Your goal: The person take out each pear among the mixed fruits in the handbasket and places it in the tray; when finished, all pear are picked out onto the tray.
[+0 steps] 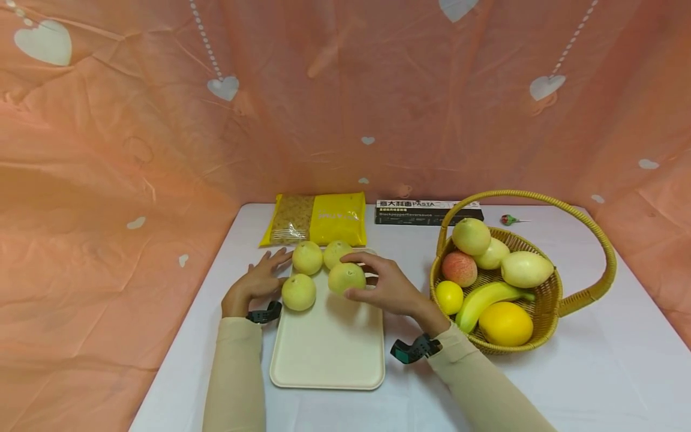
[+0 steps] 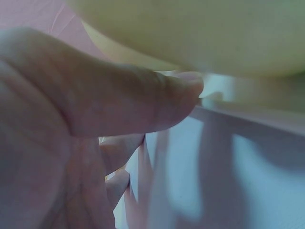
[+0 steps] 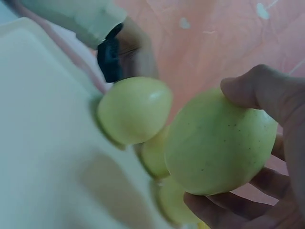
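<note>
My right hand (image 1: 390,285) grips a pale yellow-green round fruit (image 1: 346,279), pomelo-like, above the cream tray (image 1: 335,354). In the right wrist view small dark specks show on the held fruit (image 3: 221,143), with the thumb on one side and fingers on the other. Three similar fruits stand at the tray's far end: a front left one (image 1: 299,293), a back left one (image 1: 307,258) and a back right one (image 1: 337,253), partly hidden. Beside the left two, my left hand (image 1: 258,281) has its fingers extended; its thumb (image 2: 143,98) lies against or very near a fruit.
A wicker basket (image 1: 550,324) of mixed fruit, with a tall handle, stands right of the tray. Behind the tray lie a yellow pasta bag (image 1: 339,217) and a black-and-white pasta box (image 1: 415,215). A small red-and-green item (image 1: 508,219) lies behind the basket. Pink cloth (image 1: 335,108) hangs behind.
</note>
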Demonstrator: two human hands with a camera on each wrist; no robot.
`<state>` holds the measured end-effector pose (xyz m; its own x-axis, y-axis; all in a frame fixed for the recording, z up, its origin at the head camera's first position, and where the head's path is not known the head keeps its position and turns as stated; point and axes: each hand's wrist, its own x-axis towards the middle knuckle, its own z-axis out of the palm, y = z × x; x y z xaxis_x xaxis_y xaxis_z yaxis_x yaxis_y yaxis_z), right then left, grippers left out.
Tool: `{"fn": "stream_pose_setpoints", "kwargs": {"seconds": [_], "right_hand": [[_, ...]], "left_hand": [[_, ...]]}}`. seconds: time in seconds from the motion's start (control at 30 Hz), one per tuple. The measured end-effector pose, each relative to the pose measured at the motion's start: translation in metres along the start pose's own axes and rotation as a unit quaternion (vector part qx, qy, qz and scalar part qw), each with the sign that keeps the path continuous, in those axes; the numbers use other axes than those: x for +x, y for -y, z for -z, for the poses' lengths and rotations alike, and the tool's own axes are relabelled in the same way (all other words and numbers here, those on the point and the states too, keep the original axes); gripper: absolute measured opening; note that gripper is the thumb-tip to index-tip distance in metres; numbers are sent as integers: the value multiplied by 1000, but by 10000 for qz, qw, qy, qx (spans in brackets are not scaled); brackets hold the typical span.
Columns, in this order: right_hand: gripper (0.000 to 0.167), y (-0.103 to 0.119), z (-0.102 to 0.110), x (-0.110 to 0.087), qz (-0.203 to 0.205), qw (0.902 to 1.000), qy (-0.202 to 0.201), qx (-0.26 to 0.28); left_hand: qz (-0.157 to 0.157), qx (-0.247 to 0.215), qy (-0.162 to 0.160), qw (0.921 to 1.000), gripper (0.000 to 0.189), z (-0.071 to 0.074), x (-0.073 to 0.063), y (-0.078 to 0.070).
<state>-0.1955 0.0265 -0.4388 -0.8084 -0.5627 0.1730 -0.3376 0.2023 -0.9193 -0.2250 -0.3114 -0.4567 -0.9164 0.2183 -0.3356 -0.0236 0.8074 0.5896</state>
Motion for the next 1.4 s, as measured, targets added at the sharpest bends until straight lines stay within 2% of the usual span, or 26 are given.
{"fn": "stream_pose_setpoints", "kwargs": {"seconds": [0.17, 0.47, 0.6, 0.87, 1.2, 1.4], "right_hand": [[60, -14, -12, 6, -225, 9997, -23, 46], [60, -29, -29, 11, -148, 9997, -56, -179], [62, -30, -32, 12, -112, 9994, 1, -333], [73, -28, -29, 9, 155, 9932, 253, -1126], [72, -29, -38, 13, 336, 9931, 81, -1121], [74, -20, -30, 4, 358, 9904, 46, -1331]], "left_hand": [[36, -8, 14, 10000, 83, 0, 1, 1], [12, -20, 9, 10000, 82, 0, 0, 1], [4, -23, 4, 10000, 82, 0, 0, 1], [27, -45, -25, 10000, 82, -1, 2, 1], [46, -71, 10, 10000, 83, 0, 2, 1], [-5, -25, 21, 10000, 82, 1, 0, -1]]}}
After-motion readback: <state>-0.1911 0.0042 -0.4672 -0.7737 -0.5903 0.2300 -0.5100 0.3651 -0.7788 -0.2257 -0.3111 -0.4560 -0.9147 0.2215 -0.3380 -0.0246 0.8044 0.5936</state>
